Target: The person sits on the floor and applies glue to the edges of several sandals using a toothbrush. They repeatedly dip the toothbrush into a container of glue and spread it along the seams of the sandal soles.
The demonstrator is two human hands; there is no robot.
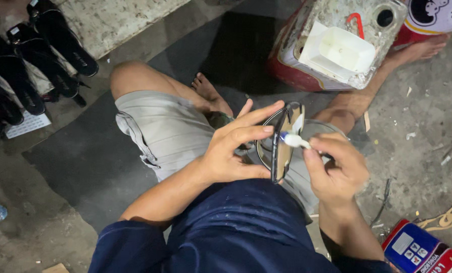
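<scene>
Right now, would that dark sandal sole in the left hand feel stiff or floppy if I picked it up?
Probably bendy: the sole is thin and the left hand props it on edge with fingertips alone, so likely light. Where the right hand presses a white-tipped brush it may be sticky. It looks unlikely to roll, being flat.

Light is dim and flat overall, strongest in the middle of the frame, where the bare left hand (pixel 231 151) and right hand (pixel 337 174) show warm and evenly lit. The white plastic tray (pixel 339 53) at one o'clock is close to glare. The dark rubber mat (pixel 84 162) at nine o'clock swallows detail. Corners darken, and the black sandal soles (pixel 29 65) at ten o'clock look soft and slightly stretched.
</scene>
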